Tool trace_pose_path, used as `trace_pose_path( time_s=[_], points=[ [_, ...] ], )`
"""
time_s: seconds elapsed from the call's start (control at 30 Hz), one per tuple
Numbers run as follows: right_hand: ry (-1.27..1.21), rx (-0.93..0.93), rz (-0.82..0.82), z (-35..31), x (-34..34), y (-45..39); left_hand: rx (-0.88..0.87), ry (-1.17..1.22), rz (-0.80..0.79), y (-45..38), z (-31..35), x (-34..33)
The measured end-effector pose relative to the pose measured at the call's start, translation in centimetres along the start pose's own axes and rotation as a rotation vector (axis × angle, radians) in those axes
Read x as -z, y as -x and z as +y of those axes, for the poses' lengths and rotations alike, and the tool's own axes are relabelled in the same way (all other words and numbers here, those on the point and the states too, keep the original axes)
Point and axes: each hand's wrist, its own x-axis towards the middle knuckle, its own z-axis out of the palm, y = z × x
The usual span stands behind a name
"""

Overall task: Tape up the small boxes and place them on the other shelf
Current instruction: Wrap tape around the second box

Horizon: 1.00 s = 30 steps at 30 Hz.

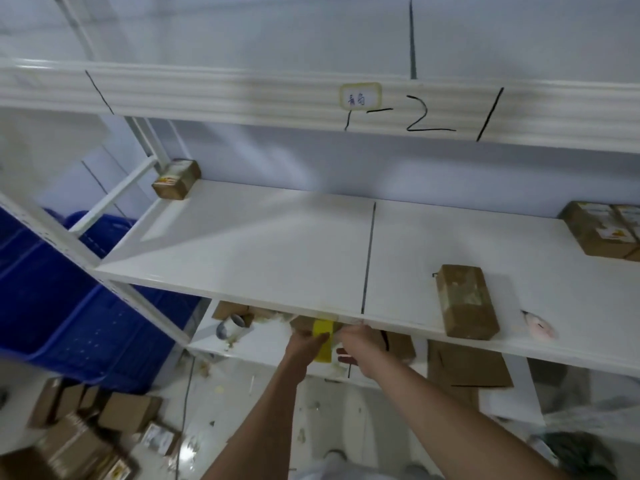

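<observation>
Both hands, left hand (306, 341) and right hand (356, 339), gripped a small box (323, 336) at 6 o'clock under the shelf (242, 258); the overhanging edge could snag the tape.

A stockroom or packing room. White metal shelving (242, 244) carries hand-drawn bay lines, a marker code and a small label (360, 96), with taped cardboard boxes (465, 301) on it. Blue plastic crates (69, 306) stand beside it, and loose cartons (86, 431) litter the floor.
</observation>
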Motion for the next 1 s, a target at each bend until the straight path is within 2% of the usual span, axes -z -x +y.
trace_pose_path(
  time_s=[0.23,0.33,0.53,0.67,0.77,0.87,1.0],
  points=[
    [-0.065,-0.048,-0.019,-1.1,-2.4,-0.7,0.065,0.058,-0.127,1.1,0.4,1.0],
    [-0.194,-0.097,-0.010,-1.4,-2.9,-1.0,0.104,0.094,-0.159,1.0,0.2,2.5],
    [-0.331,-0.128,0.054,-0.4,-3.5,-6.2,0.056,0.172,-0.222,0.7,0.4,3.8],
    [-0.322,-0.130,-0.059,-2.8,-3.0,-3.2,0.036,0.225,-0.252,0.4,0.4,3.8],
    [-0.267,-0.192,-0.017,-3.7,-2.7,-3.3,0.030,0.272,-0.268,0.7,0.9,4.0],
    [-0.253,-0.125,-0.037,-5.2,-2.4,-2.1,0.016,0.297,-0.260,1.0,2.2,3.9],
    [-0.250,-0.176,0.104,-5.9,-2.4,-0.9,0.053,0.260,-0.241,0.4,3.5,3.3]
  ],
)
